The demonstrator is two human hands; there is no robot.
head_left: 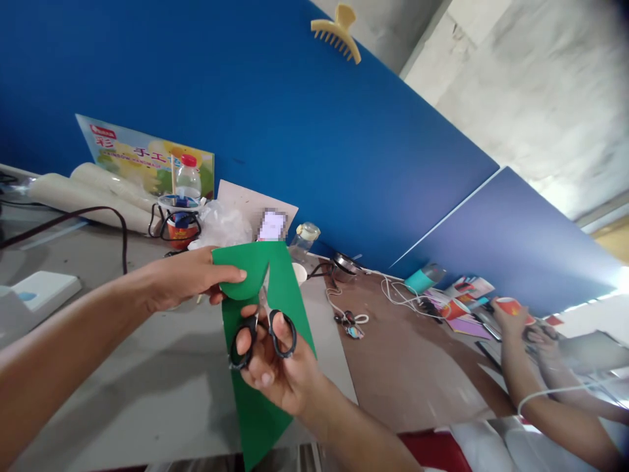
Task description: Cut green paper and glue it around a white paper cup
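Scissors [264,303] in the right hand [287,377], fingers [244,340] hooked through the spread black handles, blades at a green sheet [295,301] held above the tabletop [162,380]. Left hand [191,272] pinching the sheet's upper left, beside a curved cut edge. Beyond: clear plastic bag [223,226], red-capped bottle [188,178], lidded glass jar [302,244]. Behind these, blue partition [295,131], yellow claw clip [339,31] on its top edge. Farther along to the right, co-worker's hand [511,326] around a red cup [512,307].
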